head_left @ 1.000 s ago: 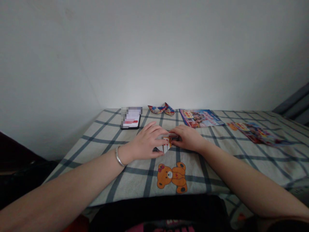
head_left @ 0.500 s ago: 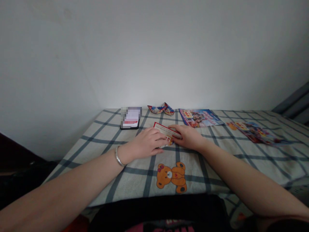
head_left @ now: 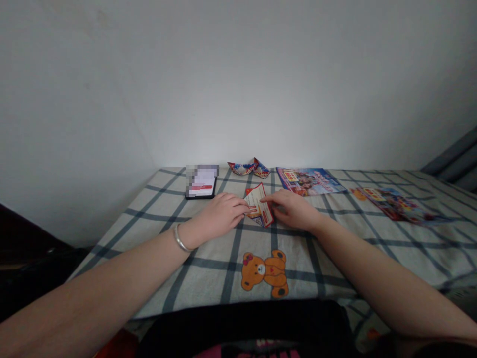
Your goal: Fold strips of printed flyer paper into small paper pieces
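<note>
A small folded paper, cream with red edges and colourful print, lies on the checked cloth between my hands. Its upper part comes to a point, and a blue patterned corner shows at the bottom. My left hand, with a silver bangle at the wrist, has its fingers bent over the paper's left edge; the thumb is mostly hidden. On the other side, my right hand grips the right edge, with the index finger lying on the printed face and the thumb lower down.
A phone with a lit screen rests beyond my left hand. Near the wall stands a folded paper piece with pointed ends. Two colourful leaflets lie to the right. The checked tablecloth carries a printed bear.
The paper has turned, and it now shows a pointed top and a blue corner instead of a long slanted red edge. My left hand has drawn slightly left.
</note>
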A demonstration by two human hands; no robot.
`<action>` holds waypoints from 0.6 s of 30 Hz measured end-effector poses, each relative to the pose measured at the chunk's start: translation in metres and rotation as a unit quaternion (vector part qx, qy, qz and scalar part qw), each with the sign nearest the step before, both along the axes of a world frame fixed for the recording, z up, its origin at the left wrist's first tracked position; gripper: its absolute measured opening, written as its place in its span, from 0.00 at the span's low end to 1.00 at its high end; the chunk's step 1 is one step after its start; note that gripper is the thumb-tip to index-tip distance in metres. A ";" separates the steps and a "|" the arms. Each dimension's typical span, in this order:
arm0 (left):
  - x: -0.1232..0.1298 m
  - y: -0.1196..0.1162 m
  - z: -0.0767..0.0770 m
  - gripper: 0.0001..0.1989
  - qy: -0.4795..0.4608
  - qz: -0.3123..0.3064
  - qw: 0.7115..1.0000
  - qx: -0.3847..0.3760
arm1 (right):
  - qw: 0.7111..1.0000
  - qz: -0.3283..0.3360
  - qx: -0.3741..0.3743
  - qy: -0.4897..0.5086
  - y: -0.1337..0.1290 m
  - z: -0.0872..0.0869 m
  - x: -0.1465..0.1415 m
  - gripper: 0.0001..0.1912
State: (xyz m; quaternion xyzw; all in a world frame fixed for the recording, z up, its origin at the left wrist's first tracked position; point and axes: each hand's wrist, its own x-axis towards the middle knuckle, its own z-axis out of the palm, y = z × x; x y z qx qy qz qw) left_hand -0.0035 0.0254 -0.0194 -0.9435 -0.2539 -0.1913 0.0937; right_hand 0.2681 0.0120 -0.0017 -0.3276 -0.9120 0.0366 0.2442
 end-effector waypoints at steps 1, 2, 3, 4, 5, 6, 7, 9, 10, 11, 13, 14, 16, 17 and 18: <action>0.000 0.001 0.000 0.11 -0.006 -0.006 1.000 -0.003 | 0.999 -0.010 0.027 -0.021 0.001 0.000 0.000 0.18; 0.000 0.001 0.000 0.11 -0.012 -0.012 1.000 -0.004 | 0.998 -0.017 0.049 -0.038 0.002 0.000 -0.001 0.16; 0.001 0.001 0.001 0.11 -0.015 -0.020 1.000 -0.008 | 0.996 -0.021 0.069 -0.052 0.002 0.000 -0.001 0.15; 0.001 0.000 0.002 0.11 -0.018 -0.030 0.999 -0.013 | 0.994 -0.025 0.087 -0.063 0.002 0.000 -0.002 0.14; 0.002 -0.001 0.003 0.11 -0.019 -0.041 0.999 -0.020 | 0.991 -0.029 0.104 -0.073 0.002 0.001 -0.002 0.12; 0.003 -0.003 0.004 0.12 -0.019 -0.052 0.998 -0.030 | 0.989 -0.029 0.121 -0.080 0.001 0.002 -0.003 0.11; 0.004 -0.005 0.005 0.13 -0.018 -0.062 0.997 -0.040 | 0.987 -0.025 0.136 -0.086 0.000 0.004 -0.004 0.10; 0.005 -0.009 0.007 0.14 -0.020 -0.067 0.996 -0.058 | 0.984 -0.012 0.156 -0.087 -0.003 0.007 -0.006 0.08; 0.006 -0.010 0.007 0.15 -0.022 -0.067 0.995 -0.067 | 0.984 -0.003 0.157 -0.088 -0.005 0.008 -0.007 0.09; 0.006 -0.011 0.008 0.17 -0.024 -0.064 0.995 -0.076 | 0.984 0.006 0.153 -0.089 -0.006 0.008 -0.008 0.09; 0.006 -0.012 0.008 0.20 -0.028 -0.062 0.994 -0.090 | 0.987 0.025 0.129 -0.094 -0.007 0.009 -0.010 0.11; 0.006 -0.012 0.008 0.21 -0.030 -0.066 0.993 -0.095 | 0.988 0.035 0.114 -0.095 -0.008 0.008 -0.011 0.11; 0.005 -0.012 0.008 0.19 -0.032 -0.082 0.991 -0.102 | 0.991 0.050 0.088 -0.089 -0.007 0.007 -0.012 0.10; 0.004 -0.011 0.008 0.17 -0.032 -0.091 0.990 -0.107 | 0.992 0.054 0.076 -0.087 -0.007 0.006 -0.012 0.10; 0.004 -0.012 0.009 0.15 -0.033 -0.099 0.988 -0.113 | 0.993 0.055 0.064 -0.086 -0.006 0.005 -0.012 0.09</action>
